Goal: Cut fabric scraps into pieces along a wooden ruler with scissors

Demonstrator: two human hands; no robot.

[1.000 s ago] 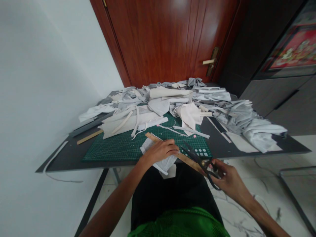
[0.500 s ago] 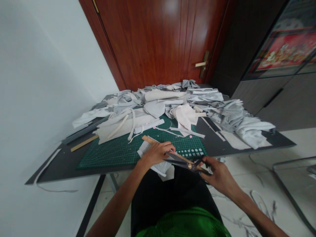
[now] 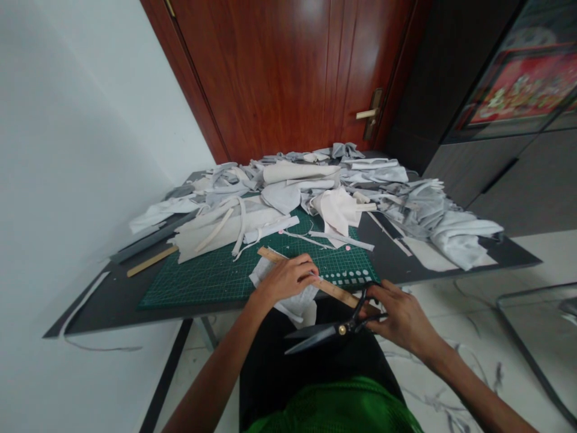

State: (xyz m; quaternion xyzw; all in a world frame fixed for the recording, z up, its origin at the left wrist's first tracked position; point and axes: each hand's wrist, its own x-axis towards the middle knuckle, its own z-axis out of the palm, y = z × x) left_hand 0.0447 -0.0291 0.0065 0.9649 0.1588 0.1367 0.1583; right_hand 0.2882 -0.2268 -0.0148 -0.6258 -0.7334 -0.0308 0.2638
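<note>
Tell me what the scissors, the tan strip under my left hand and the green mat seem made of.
Scissors: probably metal, from the blades' grey sheen; black handles unclear.
Tan strip: likely wood or bamboo, smooth-looking, from its warm colour.
Green mat: perhaps plastic, matte, flat with a pale grid.

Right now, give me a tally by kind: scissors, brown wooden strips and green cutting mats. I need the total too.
Scissors: 1 pair, in the right hand
Brown wooden strips: 2, one passing under the left hand, one on the left of the table
Green cutting mat: 1, on the table
Total: 4
</note>
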